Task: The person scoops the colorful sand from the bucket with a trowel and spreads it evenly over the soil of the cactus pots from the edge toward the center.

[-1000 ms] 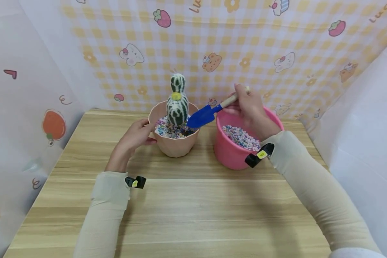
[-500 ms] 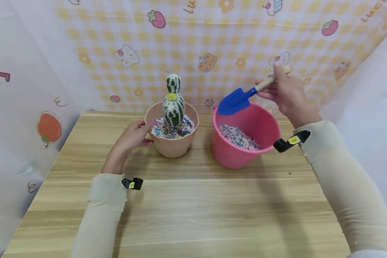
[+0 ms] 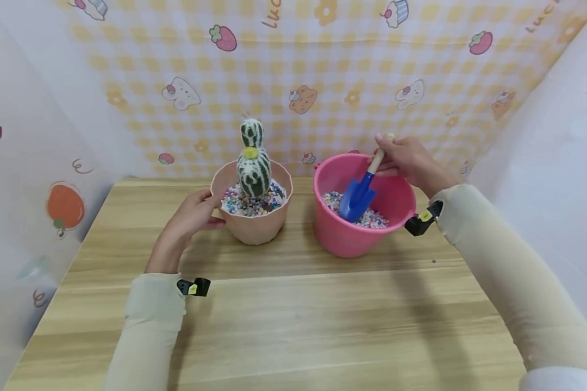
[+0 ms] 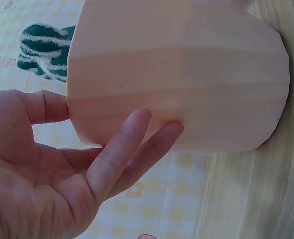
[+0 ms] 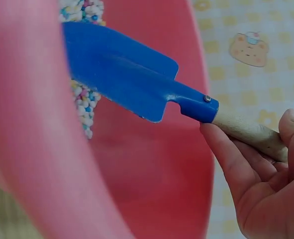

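Observation:
My left hand [image 3: 189, 218] holds the rim and side of a peach flowerpot [image 3: 254, 230]; in the left wrist view two fingers [image 4: 121, 154] lie against its outer wall. A plush-like striped cactus [image 3: 254, 175] with a yellow flower stands upright in the pot among colourful pebbles [image 3: 232, 202]. With my right hand [image 3: 411, 162] I grip the wooden handle of a small blue trowel [image 3: 356, 202]. Its blade points down into a pink bucket [image 3: 342, 243], and the tip overlaps the small pebbles [image 5: 86, 112] inside. The right wrist view hides that tip behind the bucket's rim.
Both containers stand side by side near the back edge of a wooden table [image 3: 293, 326]. A yellow checked cloth [image 3: 332, 70] hangs close behind them. White sheets [image 3: 538, 146] close off the sides. A small dark speck [image 3: 433, 261] lies right of the bucket.
My right hand has brought the trowel from the flowerpot over to the bucket and lowered its blade inside. The left hand stays at the pot. The head view has shifted slightly.

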The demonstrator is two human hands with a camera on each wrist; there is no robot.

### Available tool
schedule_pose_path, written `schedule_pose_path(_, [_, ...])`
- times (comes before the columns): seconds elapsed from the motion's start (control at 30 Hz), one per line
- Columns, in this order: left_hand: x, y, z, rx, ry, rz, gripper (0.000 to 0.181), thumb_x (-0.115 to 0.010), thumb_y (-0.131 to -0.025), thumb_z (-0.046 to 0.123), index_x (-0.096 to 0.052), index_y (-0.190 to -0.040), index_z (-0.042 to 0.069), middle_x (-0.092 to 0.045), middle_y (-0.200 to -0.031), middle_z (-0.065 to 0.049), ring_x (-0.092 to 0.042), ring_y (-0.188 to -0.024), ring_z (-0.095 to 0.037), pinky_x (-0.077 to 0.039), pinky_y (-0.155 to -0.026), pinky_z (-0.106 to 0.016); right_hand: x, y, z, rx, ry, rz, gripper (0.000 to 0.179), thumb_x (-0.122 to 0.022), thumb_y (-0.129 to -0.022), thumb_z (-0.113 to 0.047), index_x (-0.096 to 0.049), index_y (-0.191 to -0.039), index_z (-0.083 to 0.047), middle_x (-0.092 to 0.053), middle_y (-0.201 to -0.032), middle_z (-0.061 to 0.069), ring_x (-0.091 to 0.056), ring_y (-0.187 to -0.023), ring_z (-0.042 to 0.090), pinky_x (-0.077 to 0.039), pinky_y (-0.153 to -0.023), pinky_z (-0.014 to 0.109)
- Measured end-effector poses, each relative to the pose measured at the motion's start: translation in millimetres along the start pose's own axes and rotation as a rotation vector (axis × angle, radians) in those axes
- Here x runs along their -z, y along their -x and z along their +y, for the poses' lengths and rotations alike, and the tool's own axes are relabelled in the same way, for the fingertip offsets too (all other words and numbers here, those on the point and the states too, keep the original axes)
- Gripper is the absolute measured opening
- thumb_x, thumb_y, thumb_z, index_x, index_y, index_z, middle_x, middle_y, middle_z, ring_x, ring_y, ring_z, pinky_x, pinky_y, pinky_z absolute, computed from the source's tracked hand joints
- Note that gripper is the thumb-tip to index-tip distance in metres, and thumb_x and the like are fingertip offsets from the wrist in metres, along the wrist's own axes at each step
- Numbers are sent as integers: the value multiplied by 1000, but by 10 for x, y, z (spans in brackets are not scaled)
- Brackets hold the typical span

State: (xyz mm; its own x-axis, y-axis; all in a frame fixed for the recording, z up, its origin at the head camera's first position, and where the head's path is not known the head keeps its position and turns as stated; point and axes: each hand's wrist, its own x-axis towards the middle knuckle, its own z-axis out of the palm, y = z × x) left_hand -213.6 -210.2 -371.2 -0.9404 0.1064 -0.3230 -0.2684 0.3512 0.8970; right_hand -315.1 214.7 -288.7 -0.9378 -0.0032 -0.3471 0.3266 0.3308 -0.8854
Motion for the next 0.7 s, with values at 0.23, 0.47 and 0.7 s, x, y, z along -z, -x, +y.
schedule_pose_path(0.23, [12,6,-28,0,-1,-1,60,-36,-106,41,-33,-152,3,-42,-148,-23,-61,-110,-35,-58,-84,-24,-84,-76,6,-21,110,5,48,-64,-95,-35,-58,-120,6,-73,-81,7,-74,-75,18,-59,-82,36])
schedule_pose_path(0.47, [10,4,-36,-5,-2,3,61,-36,-106,42,-33,-152,4,-43,-147,-23,-63,-108,-33,-58,-83,-24,-109,-90,23,-1,211,62,31,-66,-96,-19,-61,-112,7,-71,-75,5,-74,-74,19,-59,-82,37])
schedule_pose_path(0.7, [15,-4,-34,0,-1,1,61,-36,-106,41,-33,-152,3,-43,-147,-23,-63,-109,-33,-58,-82,-23,-110,-102,43,14,191,59,28,-67,-94,-12,-63,-110,10,-70,-72,6,-74,-71,18,-59,-79,37])
